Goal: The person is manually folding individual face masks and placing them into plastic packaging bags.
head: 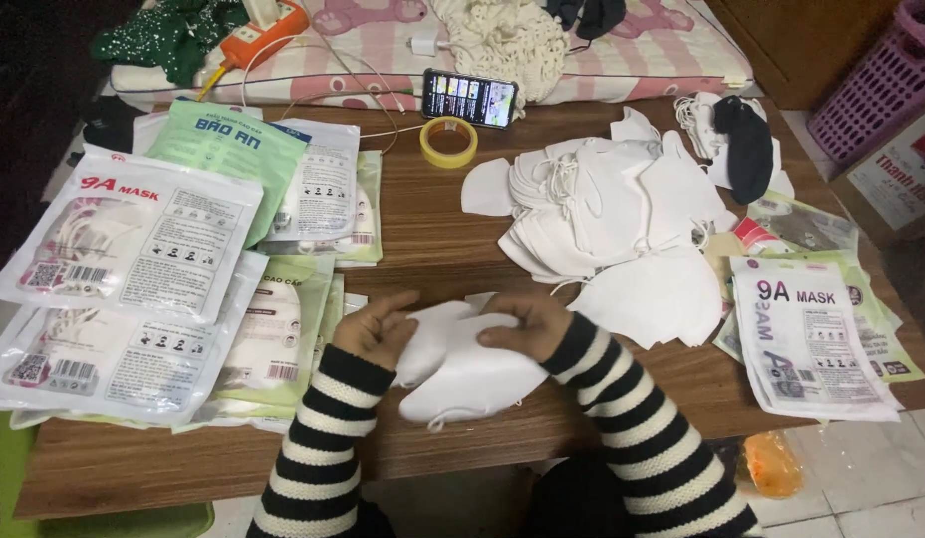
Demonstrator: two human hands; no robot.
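Pinching white face masks [462, 364] between left hand [375, 329] and right hand [527, 324]; light, floppy, best held by edges.

Phone [469, 98], tape roll [448, 141], purple basket [876, 85], dark sock [746, 147].

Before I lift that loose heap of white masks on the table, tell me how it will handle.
The heap of white masks would likely feel light and floppy: the pieces are thin and folded. It probably won't lift as one; the masks lie loosely fanned, so some may slide off. The thin ear loops trailing among them could snag. The masks in both hands bend softly too.
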